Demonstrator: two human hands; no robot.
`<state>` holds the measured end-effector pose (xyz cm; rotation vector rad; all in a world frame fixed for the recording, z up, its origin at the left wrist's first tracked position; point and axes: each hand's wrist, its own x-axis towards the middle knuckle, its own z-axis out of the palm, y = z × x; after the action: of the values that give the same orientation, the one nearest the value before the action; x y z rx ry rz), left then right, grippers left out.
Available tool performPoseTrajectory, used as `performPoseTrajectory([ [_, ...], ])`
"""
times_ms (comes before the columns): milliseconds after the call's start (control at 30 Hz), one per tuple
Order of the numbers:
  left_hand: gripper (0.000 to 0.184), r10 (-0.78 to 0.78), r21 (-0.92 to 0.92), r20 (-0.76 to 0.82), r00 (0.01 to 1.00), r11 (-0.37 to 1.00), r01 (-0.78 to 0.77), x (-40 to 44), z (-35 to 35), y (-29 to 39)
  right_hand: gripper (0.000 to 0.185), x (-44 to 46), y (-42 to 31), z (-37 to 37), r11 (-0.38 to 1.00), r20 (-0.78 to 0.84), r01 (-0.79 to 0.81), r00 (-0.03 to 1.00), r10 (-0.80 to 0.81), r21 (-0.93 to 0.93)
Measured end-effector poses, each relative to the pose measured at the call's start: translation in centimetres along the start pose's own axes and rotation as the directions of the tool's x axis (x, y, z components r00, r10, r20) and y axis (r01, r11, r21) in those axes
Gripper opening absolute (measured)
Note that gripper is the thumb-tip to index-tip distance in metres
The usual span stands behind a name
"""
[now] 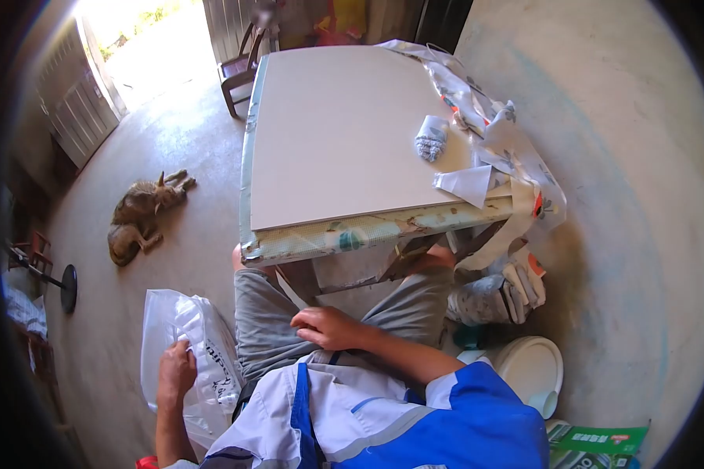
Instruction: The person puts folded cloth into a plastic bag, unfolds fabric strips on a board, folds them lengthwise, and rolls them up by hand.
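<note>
My left hand [177,367] is closed on the upper part of a white plastic bag [208,352] with dark lettering, at the lower left beside my leg. Over my lap, my right hand [322,326] rests near the grey shorts with its fingers curled; whether it holds anything is hidden. In front of my knees stands a table with a pale board [344,133] on top. A rolled grey-white bundle [431,138] and a folded white piece [465,184] lie at the board's right side.
Patterned sheeting [516,156] hangs off the table's right edge. A dog [145,211] lies on the floor at left. Behind the table is a wooden chair [238,70]. A stack of folded material [501,295], a white bucket [530,367] and a green package [598,442] are at lower right.
</note>
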<state>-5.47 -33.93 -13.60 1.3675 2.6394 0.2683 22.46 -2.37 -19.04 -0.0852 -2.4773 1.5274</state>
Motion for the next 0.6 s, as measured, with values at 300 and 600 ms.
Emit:
performPoseTrajectory([
  [300, 0.019, 0.382, -0.520, -0.101, 0.919, 0.767, -0.376, 1.2, -5.9, 15.1, 0.022, -3.7, -8.4, -9.8, 0.995, -0.187, -0.032, 0.982, 0.013, -0.099],
  [600, 0.015, 0.729, -0.472, -0.317, 0.607, 0.434, -0.768, 9.2, -9.3, 23.8, 0.017, -3.2, -13.8, -24.6, 0.834, -0.521, -0.145, 0.833, -0.188, -0.533],
])
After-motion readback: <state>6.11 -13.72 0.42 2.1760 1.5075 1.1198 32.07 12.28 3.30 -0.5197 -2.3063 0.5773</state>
